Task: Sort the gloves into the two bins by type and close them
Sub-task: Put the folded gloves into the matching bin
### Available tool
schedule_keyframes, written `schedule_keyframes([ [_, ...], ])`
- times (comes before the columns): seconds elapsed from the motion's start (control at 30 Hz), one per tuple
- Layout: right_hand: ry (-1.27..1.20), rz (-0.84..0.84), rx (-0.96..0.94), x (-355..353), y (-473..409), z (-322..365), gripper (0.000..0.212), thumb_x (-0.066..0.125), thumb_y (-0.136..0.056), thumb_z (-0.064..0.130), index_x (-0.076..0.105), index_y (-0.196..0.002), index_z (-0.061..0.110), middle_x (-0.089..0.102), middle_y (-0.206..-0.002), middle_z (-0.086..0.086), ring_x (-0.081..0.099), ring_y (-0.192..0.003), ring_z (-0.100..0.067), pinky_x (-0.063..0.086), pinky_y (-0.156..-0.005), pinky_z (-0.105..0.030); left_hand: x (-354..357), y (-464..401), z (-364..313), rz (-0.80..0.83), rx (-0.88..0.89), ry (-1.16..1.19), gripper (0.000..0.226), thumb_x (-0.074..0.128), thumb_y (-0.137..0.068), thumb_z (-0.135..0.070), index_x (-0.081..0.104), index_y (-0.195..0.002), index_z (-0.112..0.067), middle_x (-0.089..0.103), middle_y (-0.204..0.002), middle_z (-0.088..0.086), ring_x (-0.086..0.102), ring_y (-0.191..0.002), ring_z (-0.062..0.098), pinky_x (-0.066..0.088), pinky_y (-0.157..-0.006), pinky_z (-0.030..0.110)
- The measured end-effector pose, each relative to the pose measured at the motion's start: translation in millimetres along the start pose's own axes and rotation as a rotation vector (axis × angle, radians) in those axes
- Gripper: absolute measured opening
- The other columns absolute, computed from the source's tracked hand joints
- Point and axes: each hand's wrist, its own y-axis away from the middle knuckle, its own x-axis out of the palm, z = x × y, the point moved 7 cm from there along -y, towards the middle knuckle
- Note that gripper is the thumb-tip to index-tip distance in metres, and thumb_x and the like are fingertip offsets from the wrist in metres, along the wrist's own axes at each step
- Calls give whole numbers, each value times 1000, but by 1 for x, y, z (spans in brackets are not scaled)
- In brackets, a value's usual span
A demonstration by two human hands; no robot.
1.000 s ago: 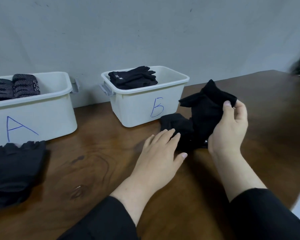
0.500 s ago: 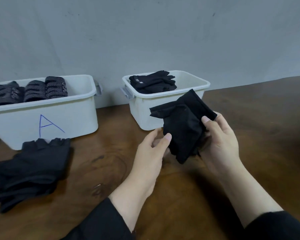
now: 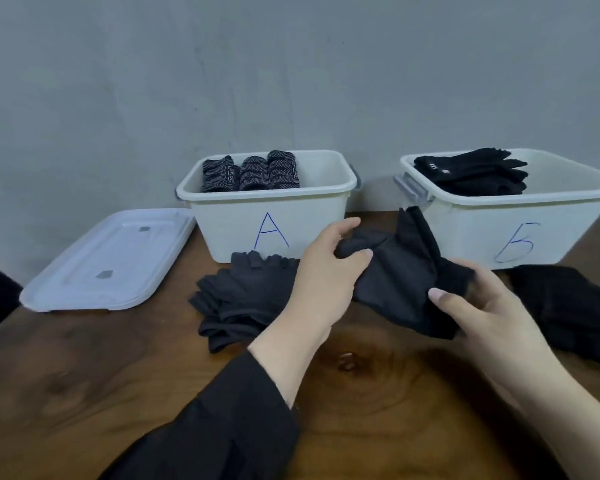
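1. We hold the soft black fabric glove [image 3: 400,271] between both hands, above the dark wooden tabletop [image 3: 118,375] and in front of the gap between the two bins. The left hand [image 3: 326,275] has its fingers over the glove's upper left end with the thumb beneath; the right hand [image 3: 482,306] pinches the lower right end, thumb on top. Neither grip is released; we judge the two-handed hold serves to spread the limp cloth and read its type.
2. Just left of the left hand, a stack of flat dark grey gloves [image 3: 243,299] lies on the tabletop, against the front of the white plastic bin marked A [image 3: 267,216]. It probably awaits sorting.
3. Bin A holds three rolled, patterned grey-and-black gloves [image 3: 250,171] standing side by side at its left end, which leaves room to the right.
4. The white plastic bin marked B [image 3: 510,230] holds plain black gloves [image 3: 475,174] piled flat at its left end. The held glove looks closest to these, though we cannot be certain.
5. A further heap of black gloves [image 3: 568,306] lies at the right, before bin B.
6. A translucent white plastic lid [image 3: 108,261] rests flat beside bin A. Both bins stand open, so closing is not yet done; a second lid is not visible.
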Motion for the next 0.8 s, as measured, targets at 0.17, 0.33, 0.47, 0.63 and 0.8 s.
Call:
schedule_keyframes([
  [0.17, 1, -37, 166, 24, -13, -23, 21, 73, -92, 19, 64, -111, 14, 75, -99, -11, 76, -82, -28, 63, -72, -48, -40, -2, -18, -61, 200, -390, 45, 61, -97, -25, 51, -141, -29, 58, -129, -9, 56, -113, 4, 45, -103, 27],
  [0.33, 1029, -46, 90, 5, -16, -21, 55, 55, -86, 72, 67, -118, 29, 73, -102, 10, 68, -93, -15, 58, -78, -35, -88, 27, -17, -129, 434, -907, 24, 56, -98, -27, 67, -118, -20, 61, -109, -8, 57, -102, 16, 46, -92, 38],
  [0.47, 958, 183, -319, 25, -9, -3, 33, 61, -88, 55, 68, -115, 36, 57, -115, 23, 57, -109, 0, 44, -90, -16, -105, 45, 1, -13, 419, -1129, 37, 47, -96, -50, 69, -112, -25, 63, -104, -10, 56, -99, 15, 38, -83, 33],
  [0.63, 1042, 513, -319, 53, 1, -23, 37, 58, -90, 57, 64, -126, 47, 45, -132, 38, 35, -127, 17, 32, -105, -8, -109, 49, 16, 143, 321, -1182, 62, 36, -88, -71, 68, -121, -30, 59, -111, -15, 51, -104, 10, 37, -91, 32],
  [0.8, 1105, 346, -368, 58, 8, -20, 56, 51, -86, 63, 65, -133, 35, 55, -121, 25, 44, -116, 4, 34, -94, -8, -106, 49, 19, 204, 286, -1198, 61, 41, -84, -74, 64, -127, -37, 56, -113, -18, 48, -105, 7, 30, -90, 28],
])
